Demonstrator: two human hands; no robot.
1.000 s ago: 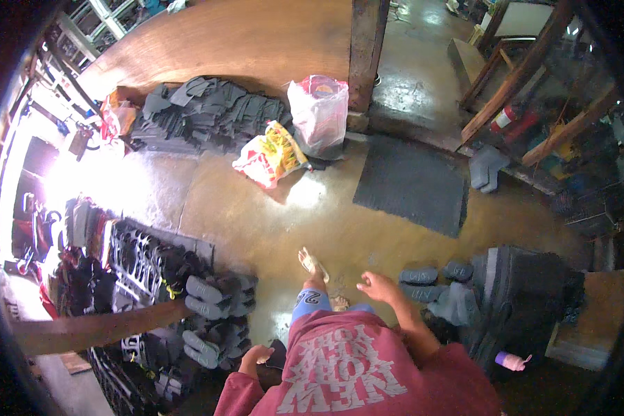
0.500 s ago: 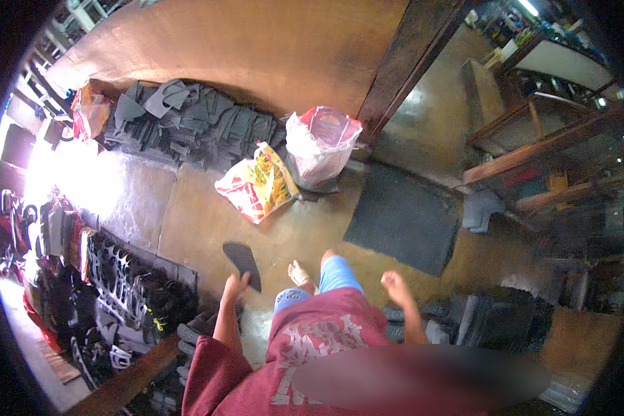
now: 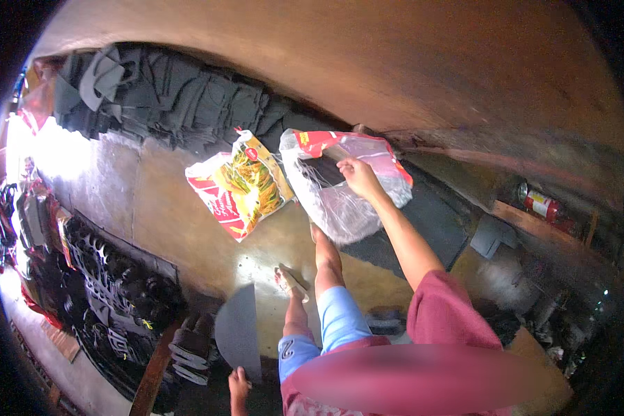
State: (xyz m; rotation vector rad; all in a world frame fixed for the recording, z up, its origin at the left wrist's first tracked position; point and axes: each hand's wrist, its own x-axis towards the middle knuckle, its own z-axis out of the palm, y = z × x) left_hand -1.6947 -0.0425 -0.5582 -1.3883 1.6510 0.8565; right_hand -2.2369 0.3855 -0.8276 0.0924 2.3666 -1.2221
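While the curled left hand (image 3: 238, 383) grips a flat, curve-edged grey sheet (image 3: 236, 329) beside the blue shorts (image 3: 342, 320), the right hand (image 3: 358, 175), fingers bent, is at the crinkled translucent bag (image 3: 347, 216)'s mouth; its hold cannot be determined.

Dk-grey sheet (image 3: 238, 327); wht/red sack (image 3: 357, 211); red/yel/wht printed bag (image 3: 239, 182); lt-blue shorts (image 3: 344, 322).

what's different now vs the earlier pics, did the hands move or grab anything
The right hand has moved forward to the mouth of the white plastic bag; whether it grips anything there is unclear. The left hand has drawn back toward the body, still holding the dark grey sheet. The yellow-and-red bag and grey pile stayed put.
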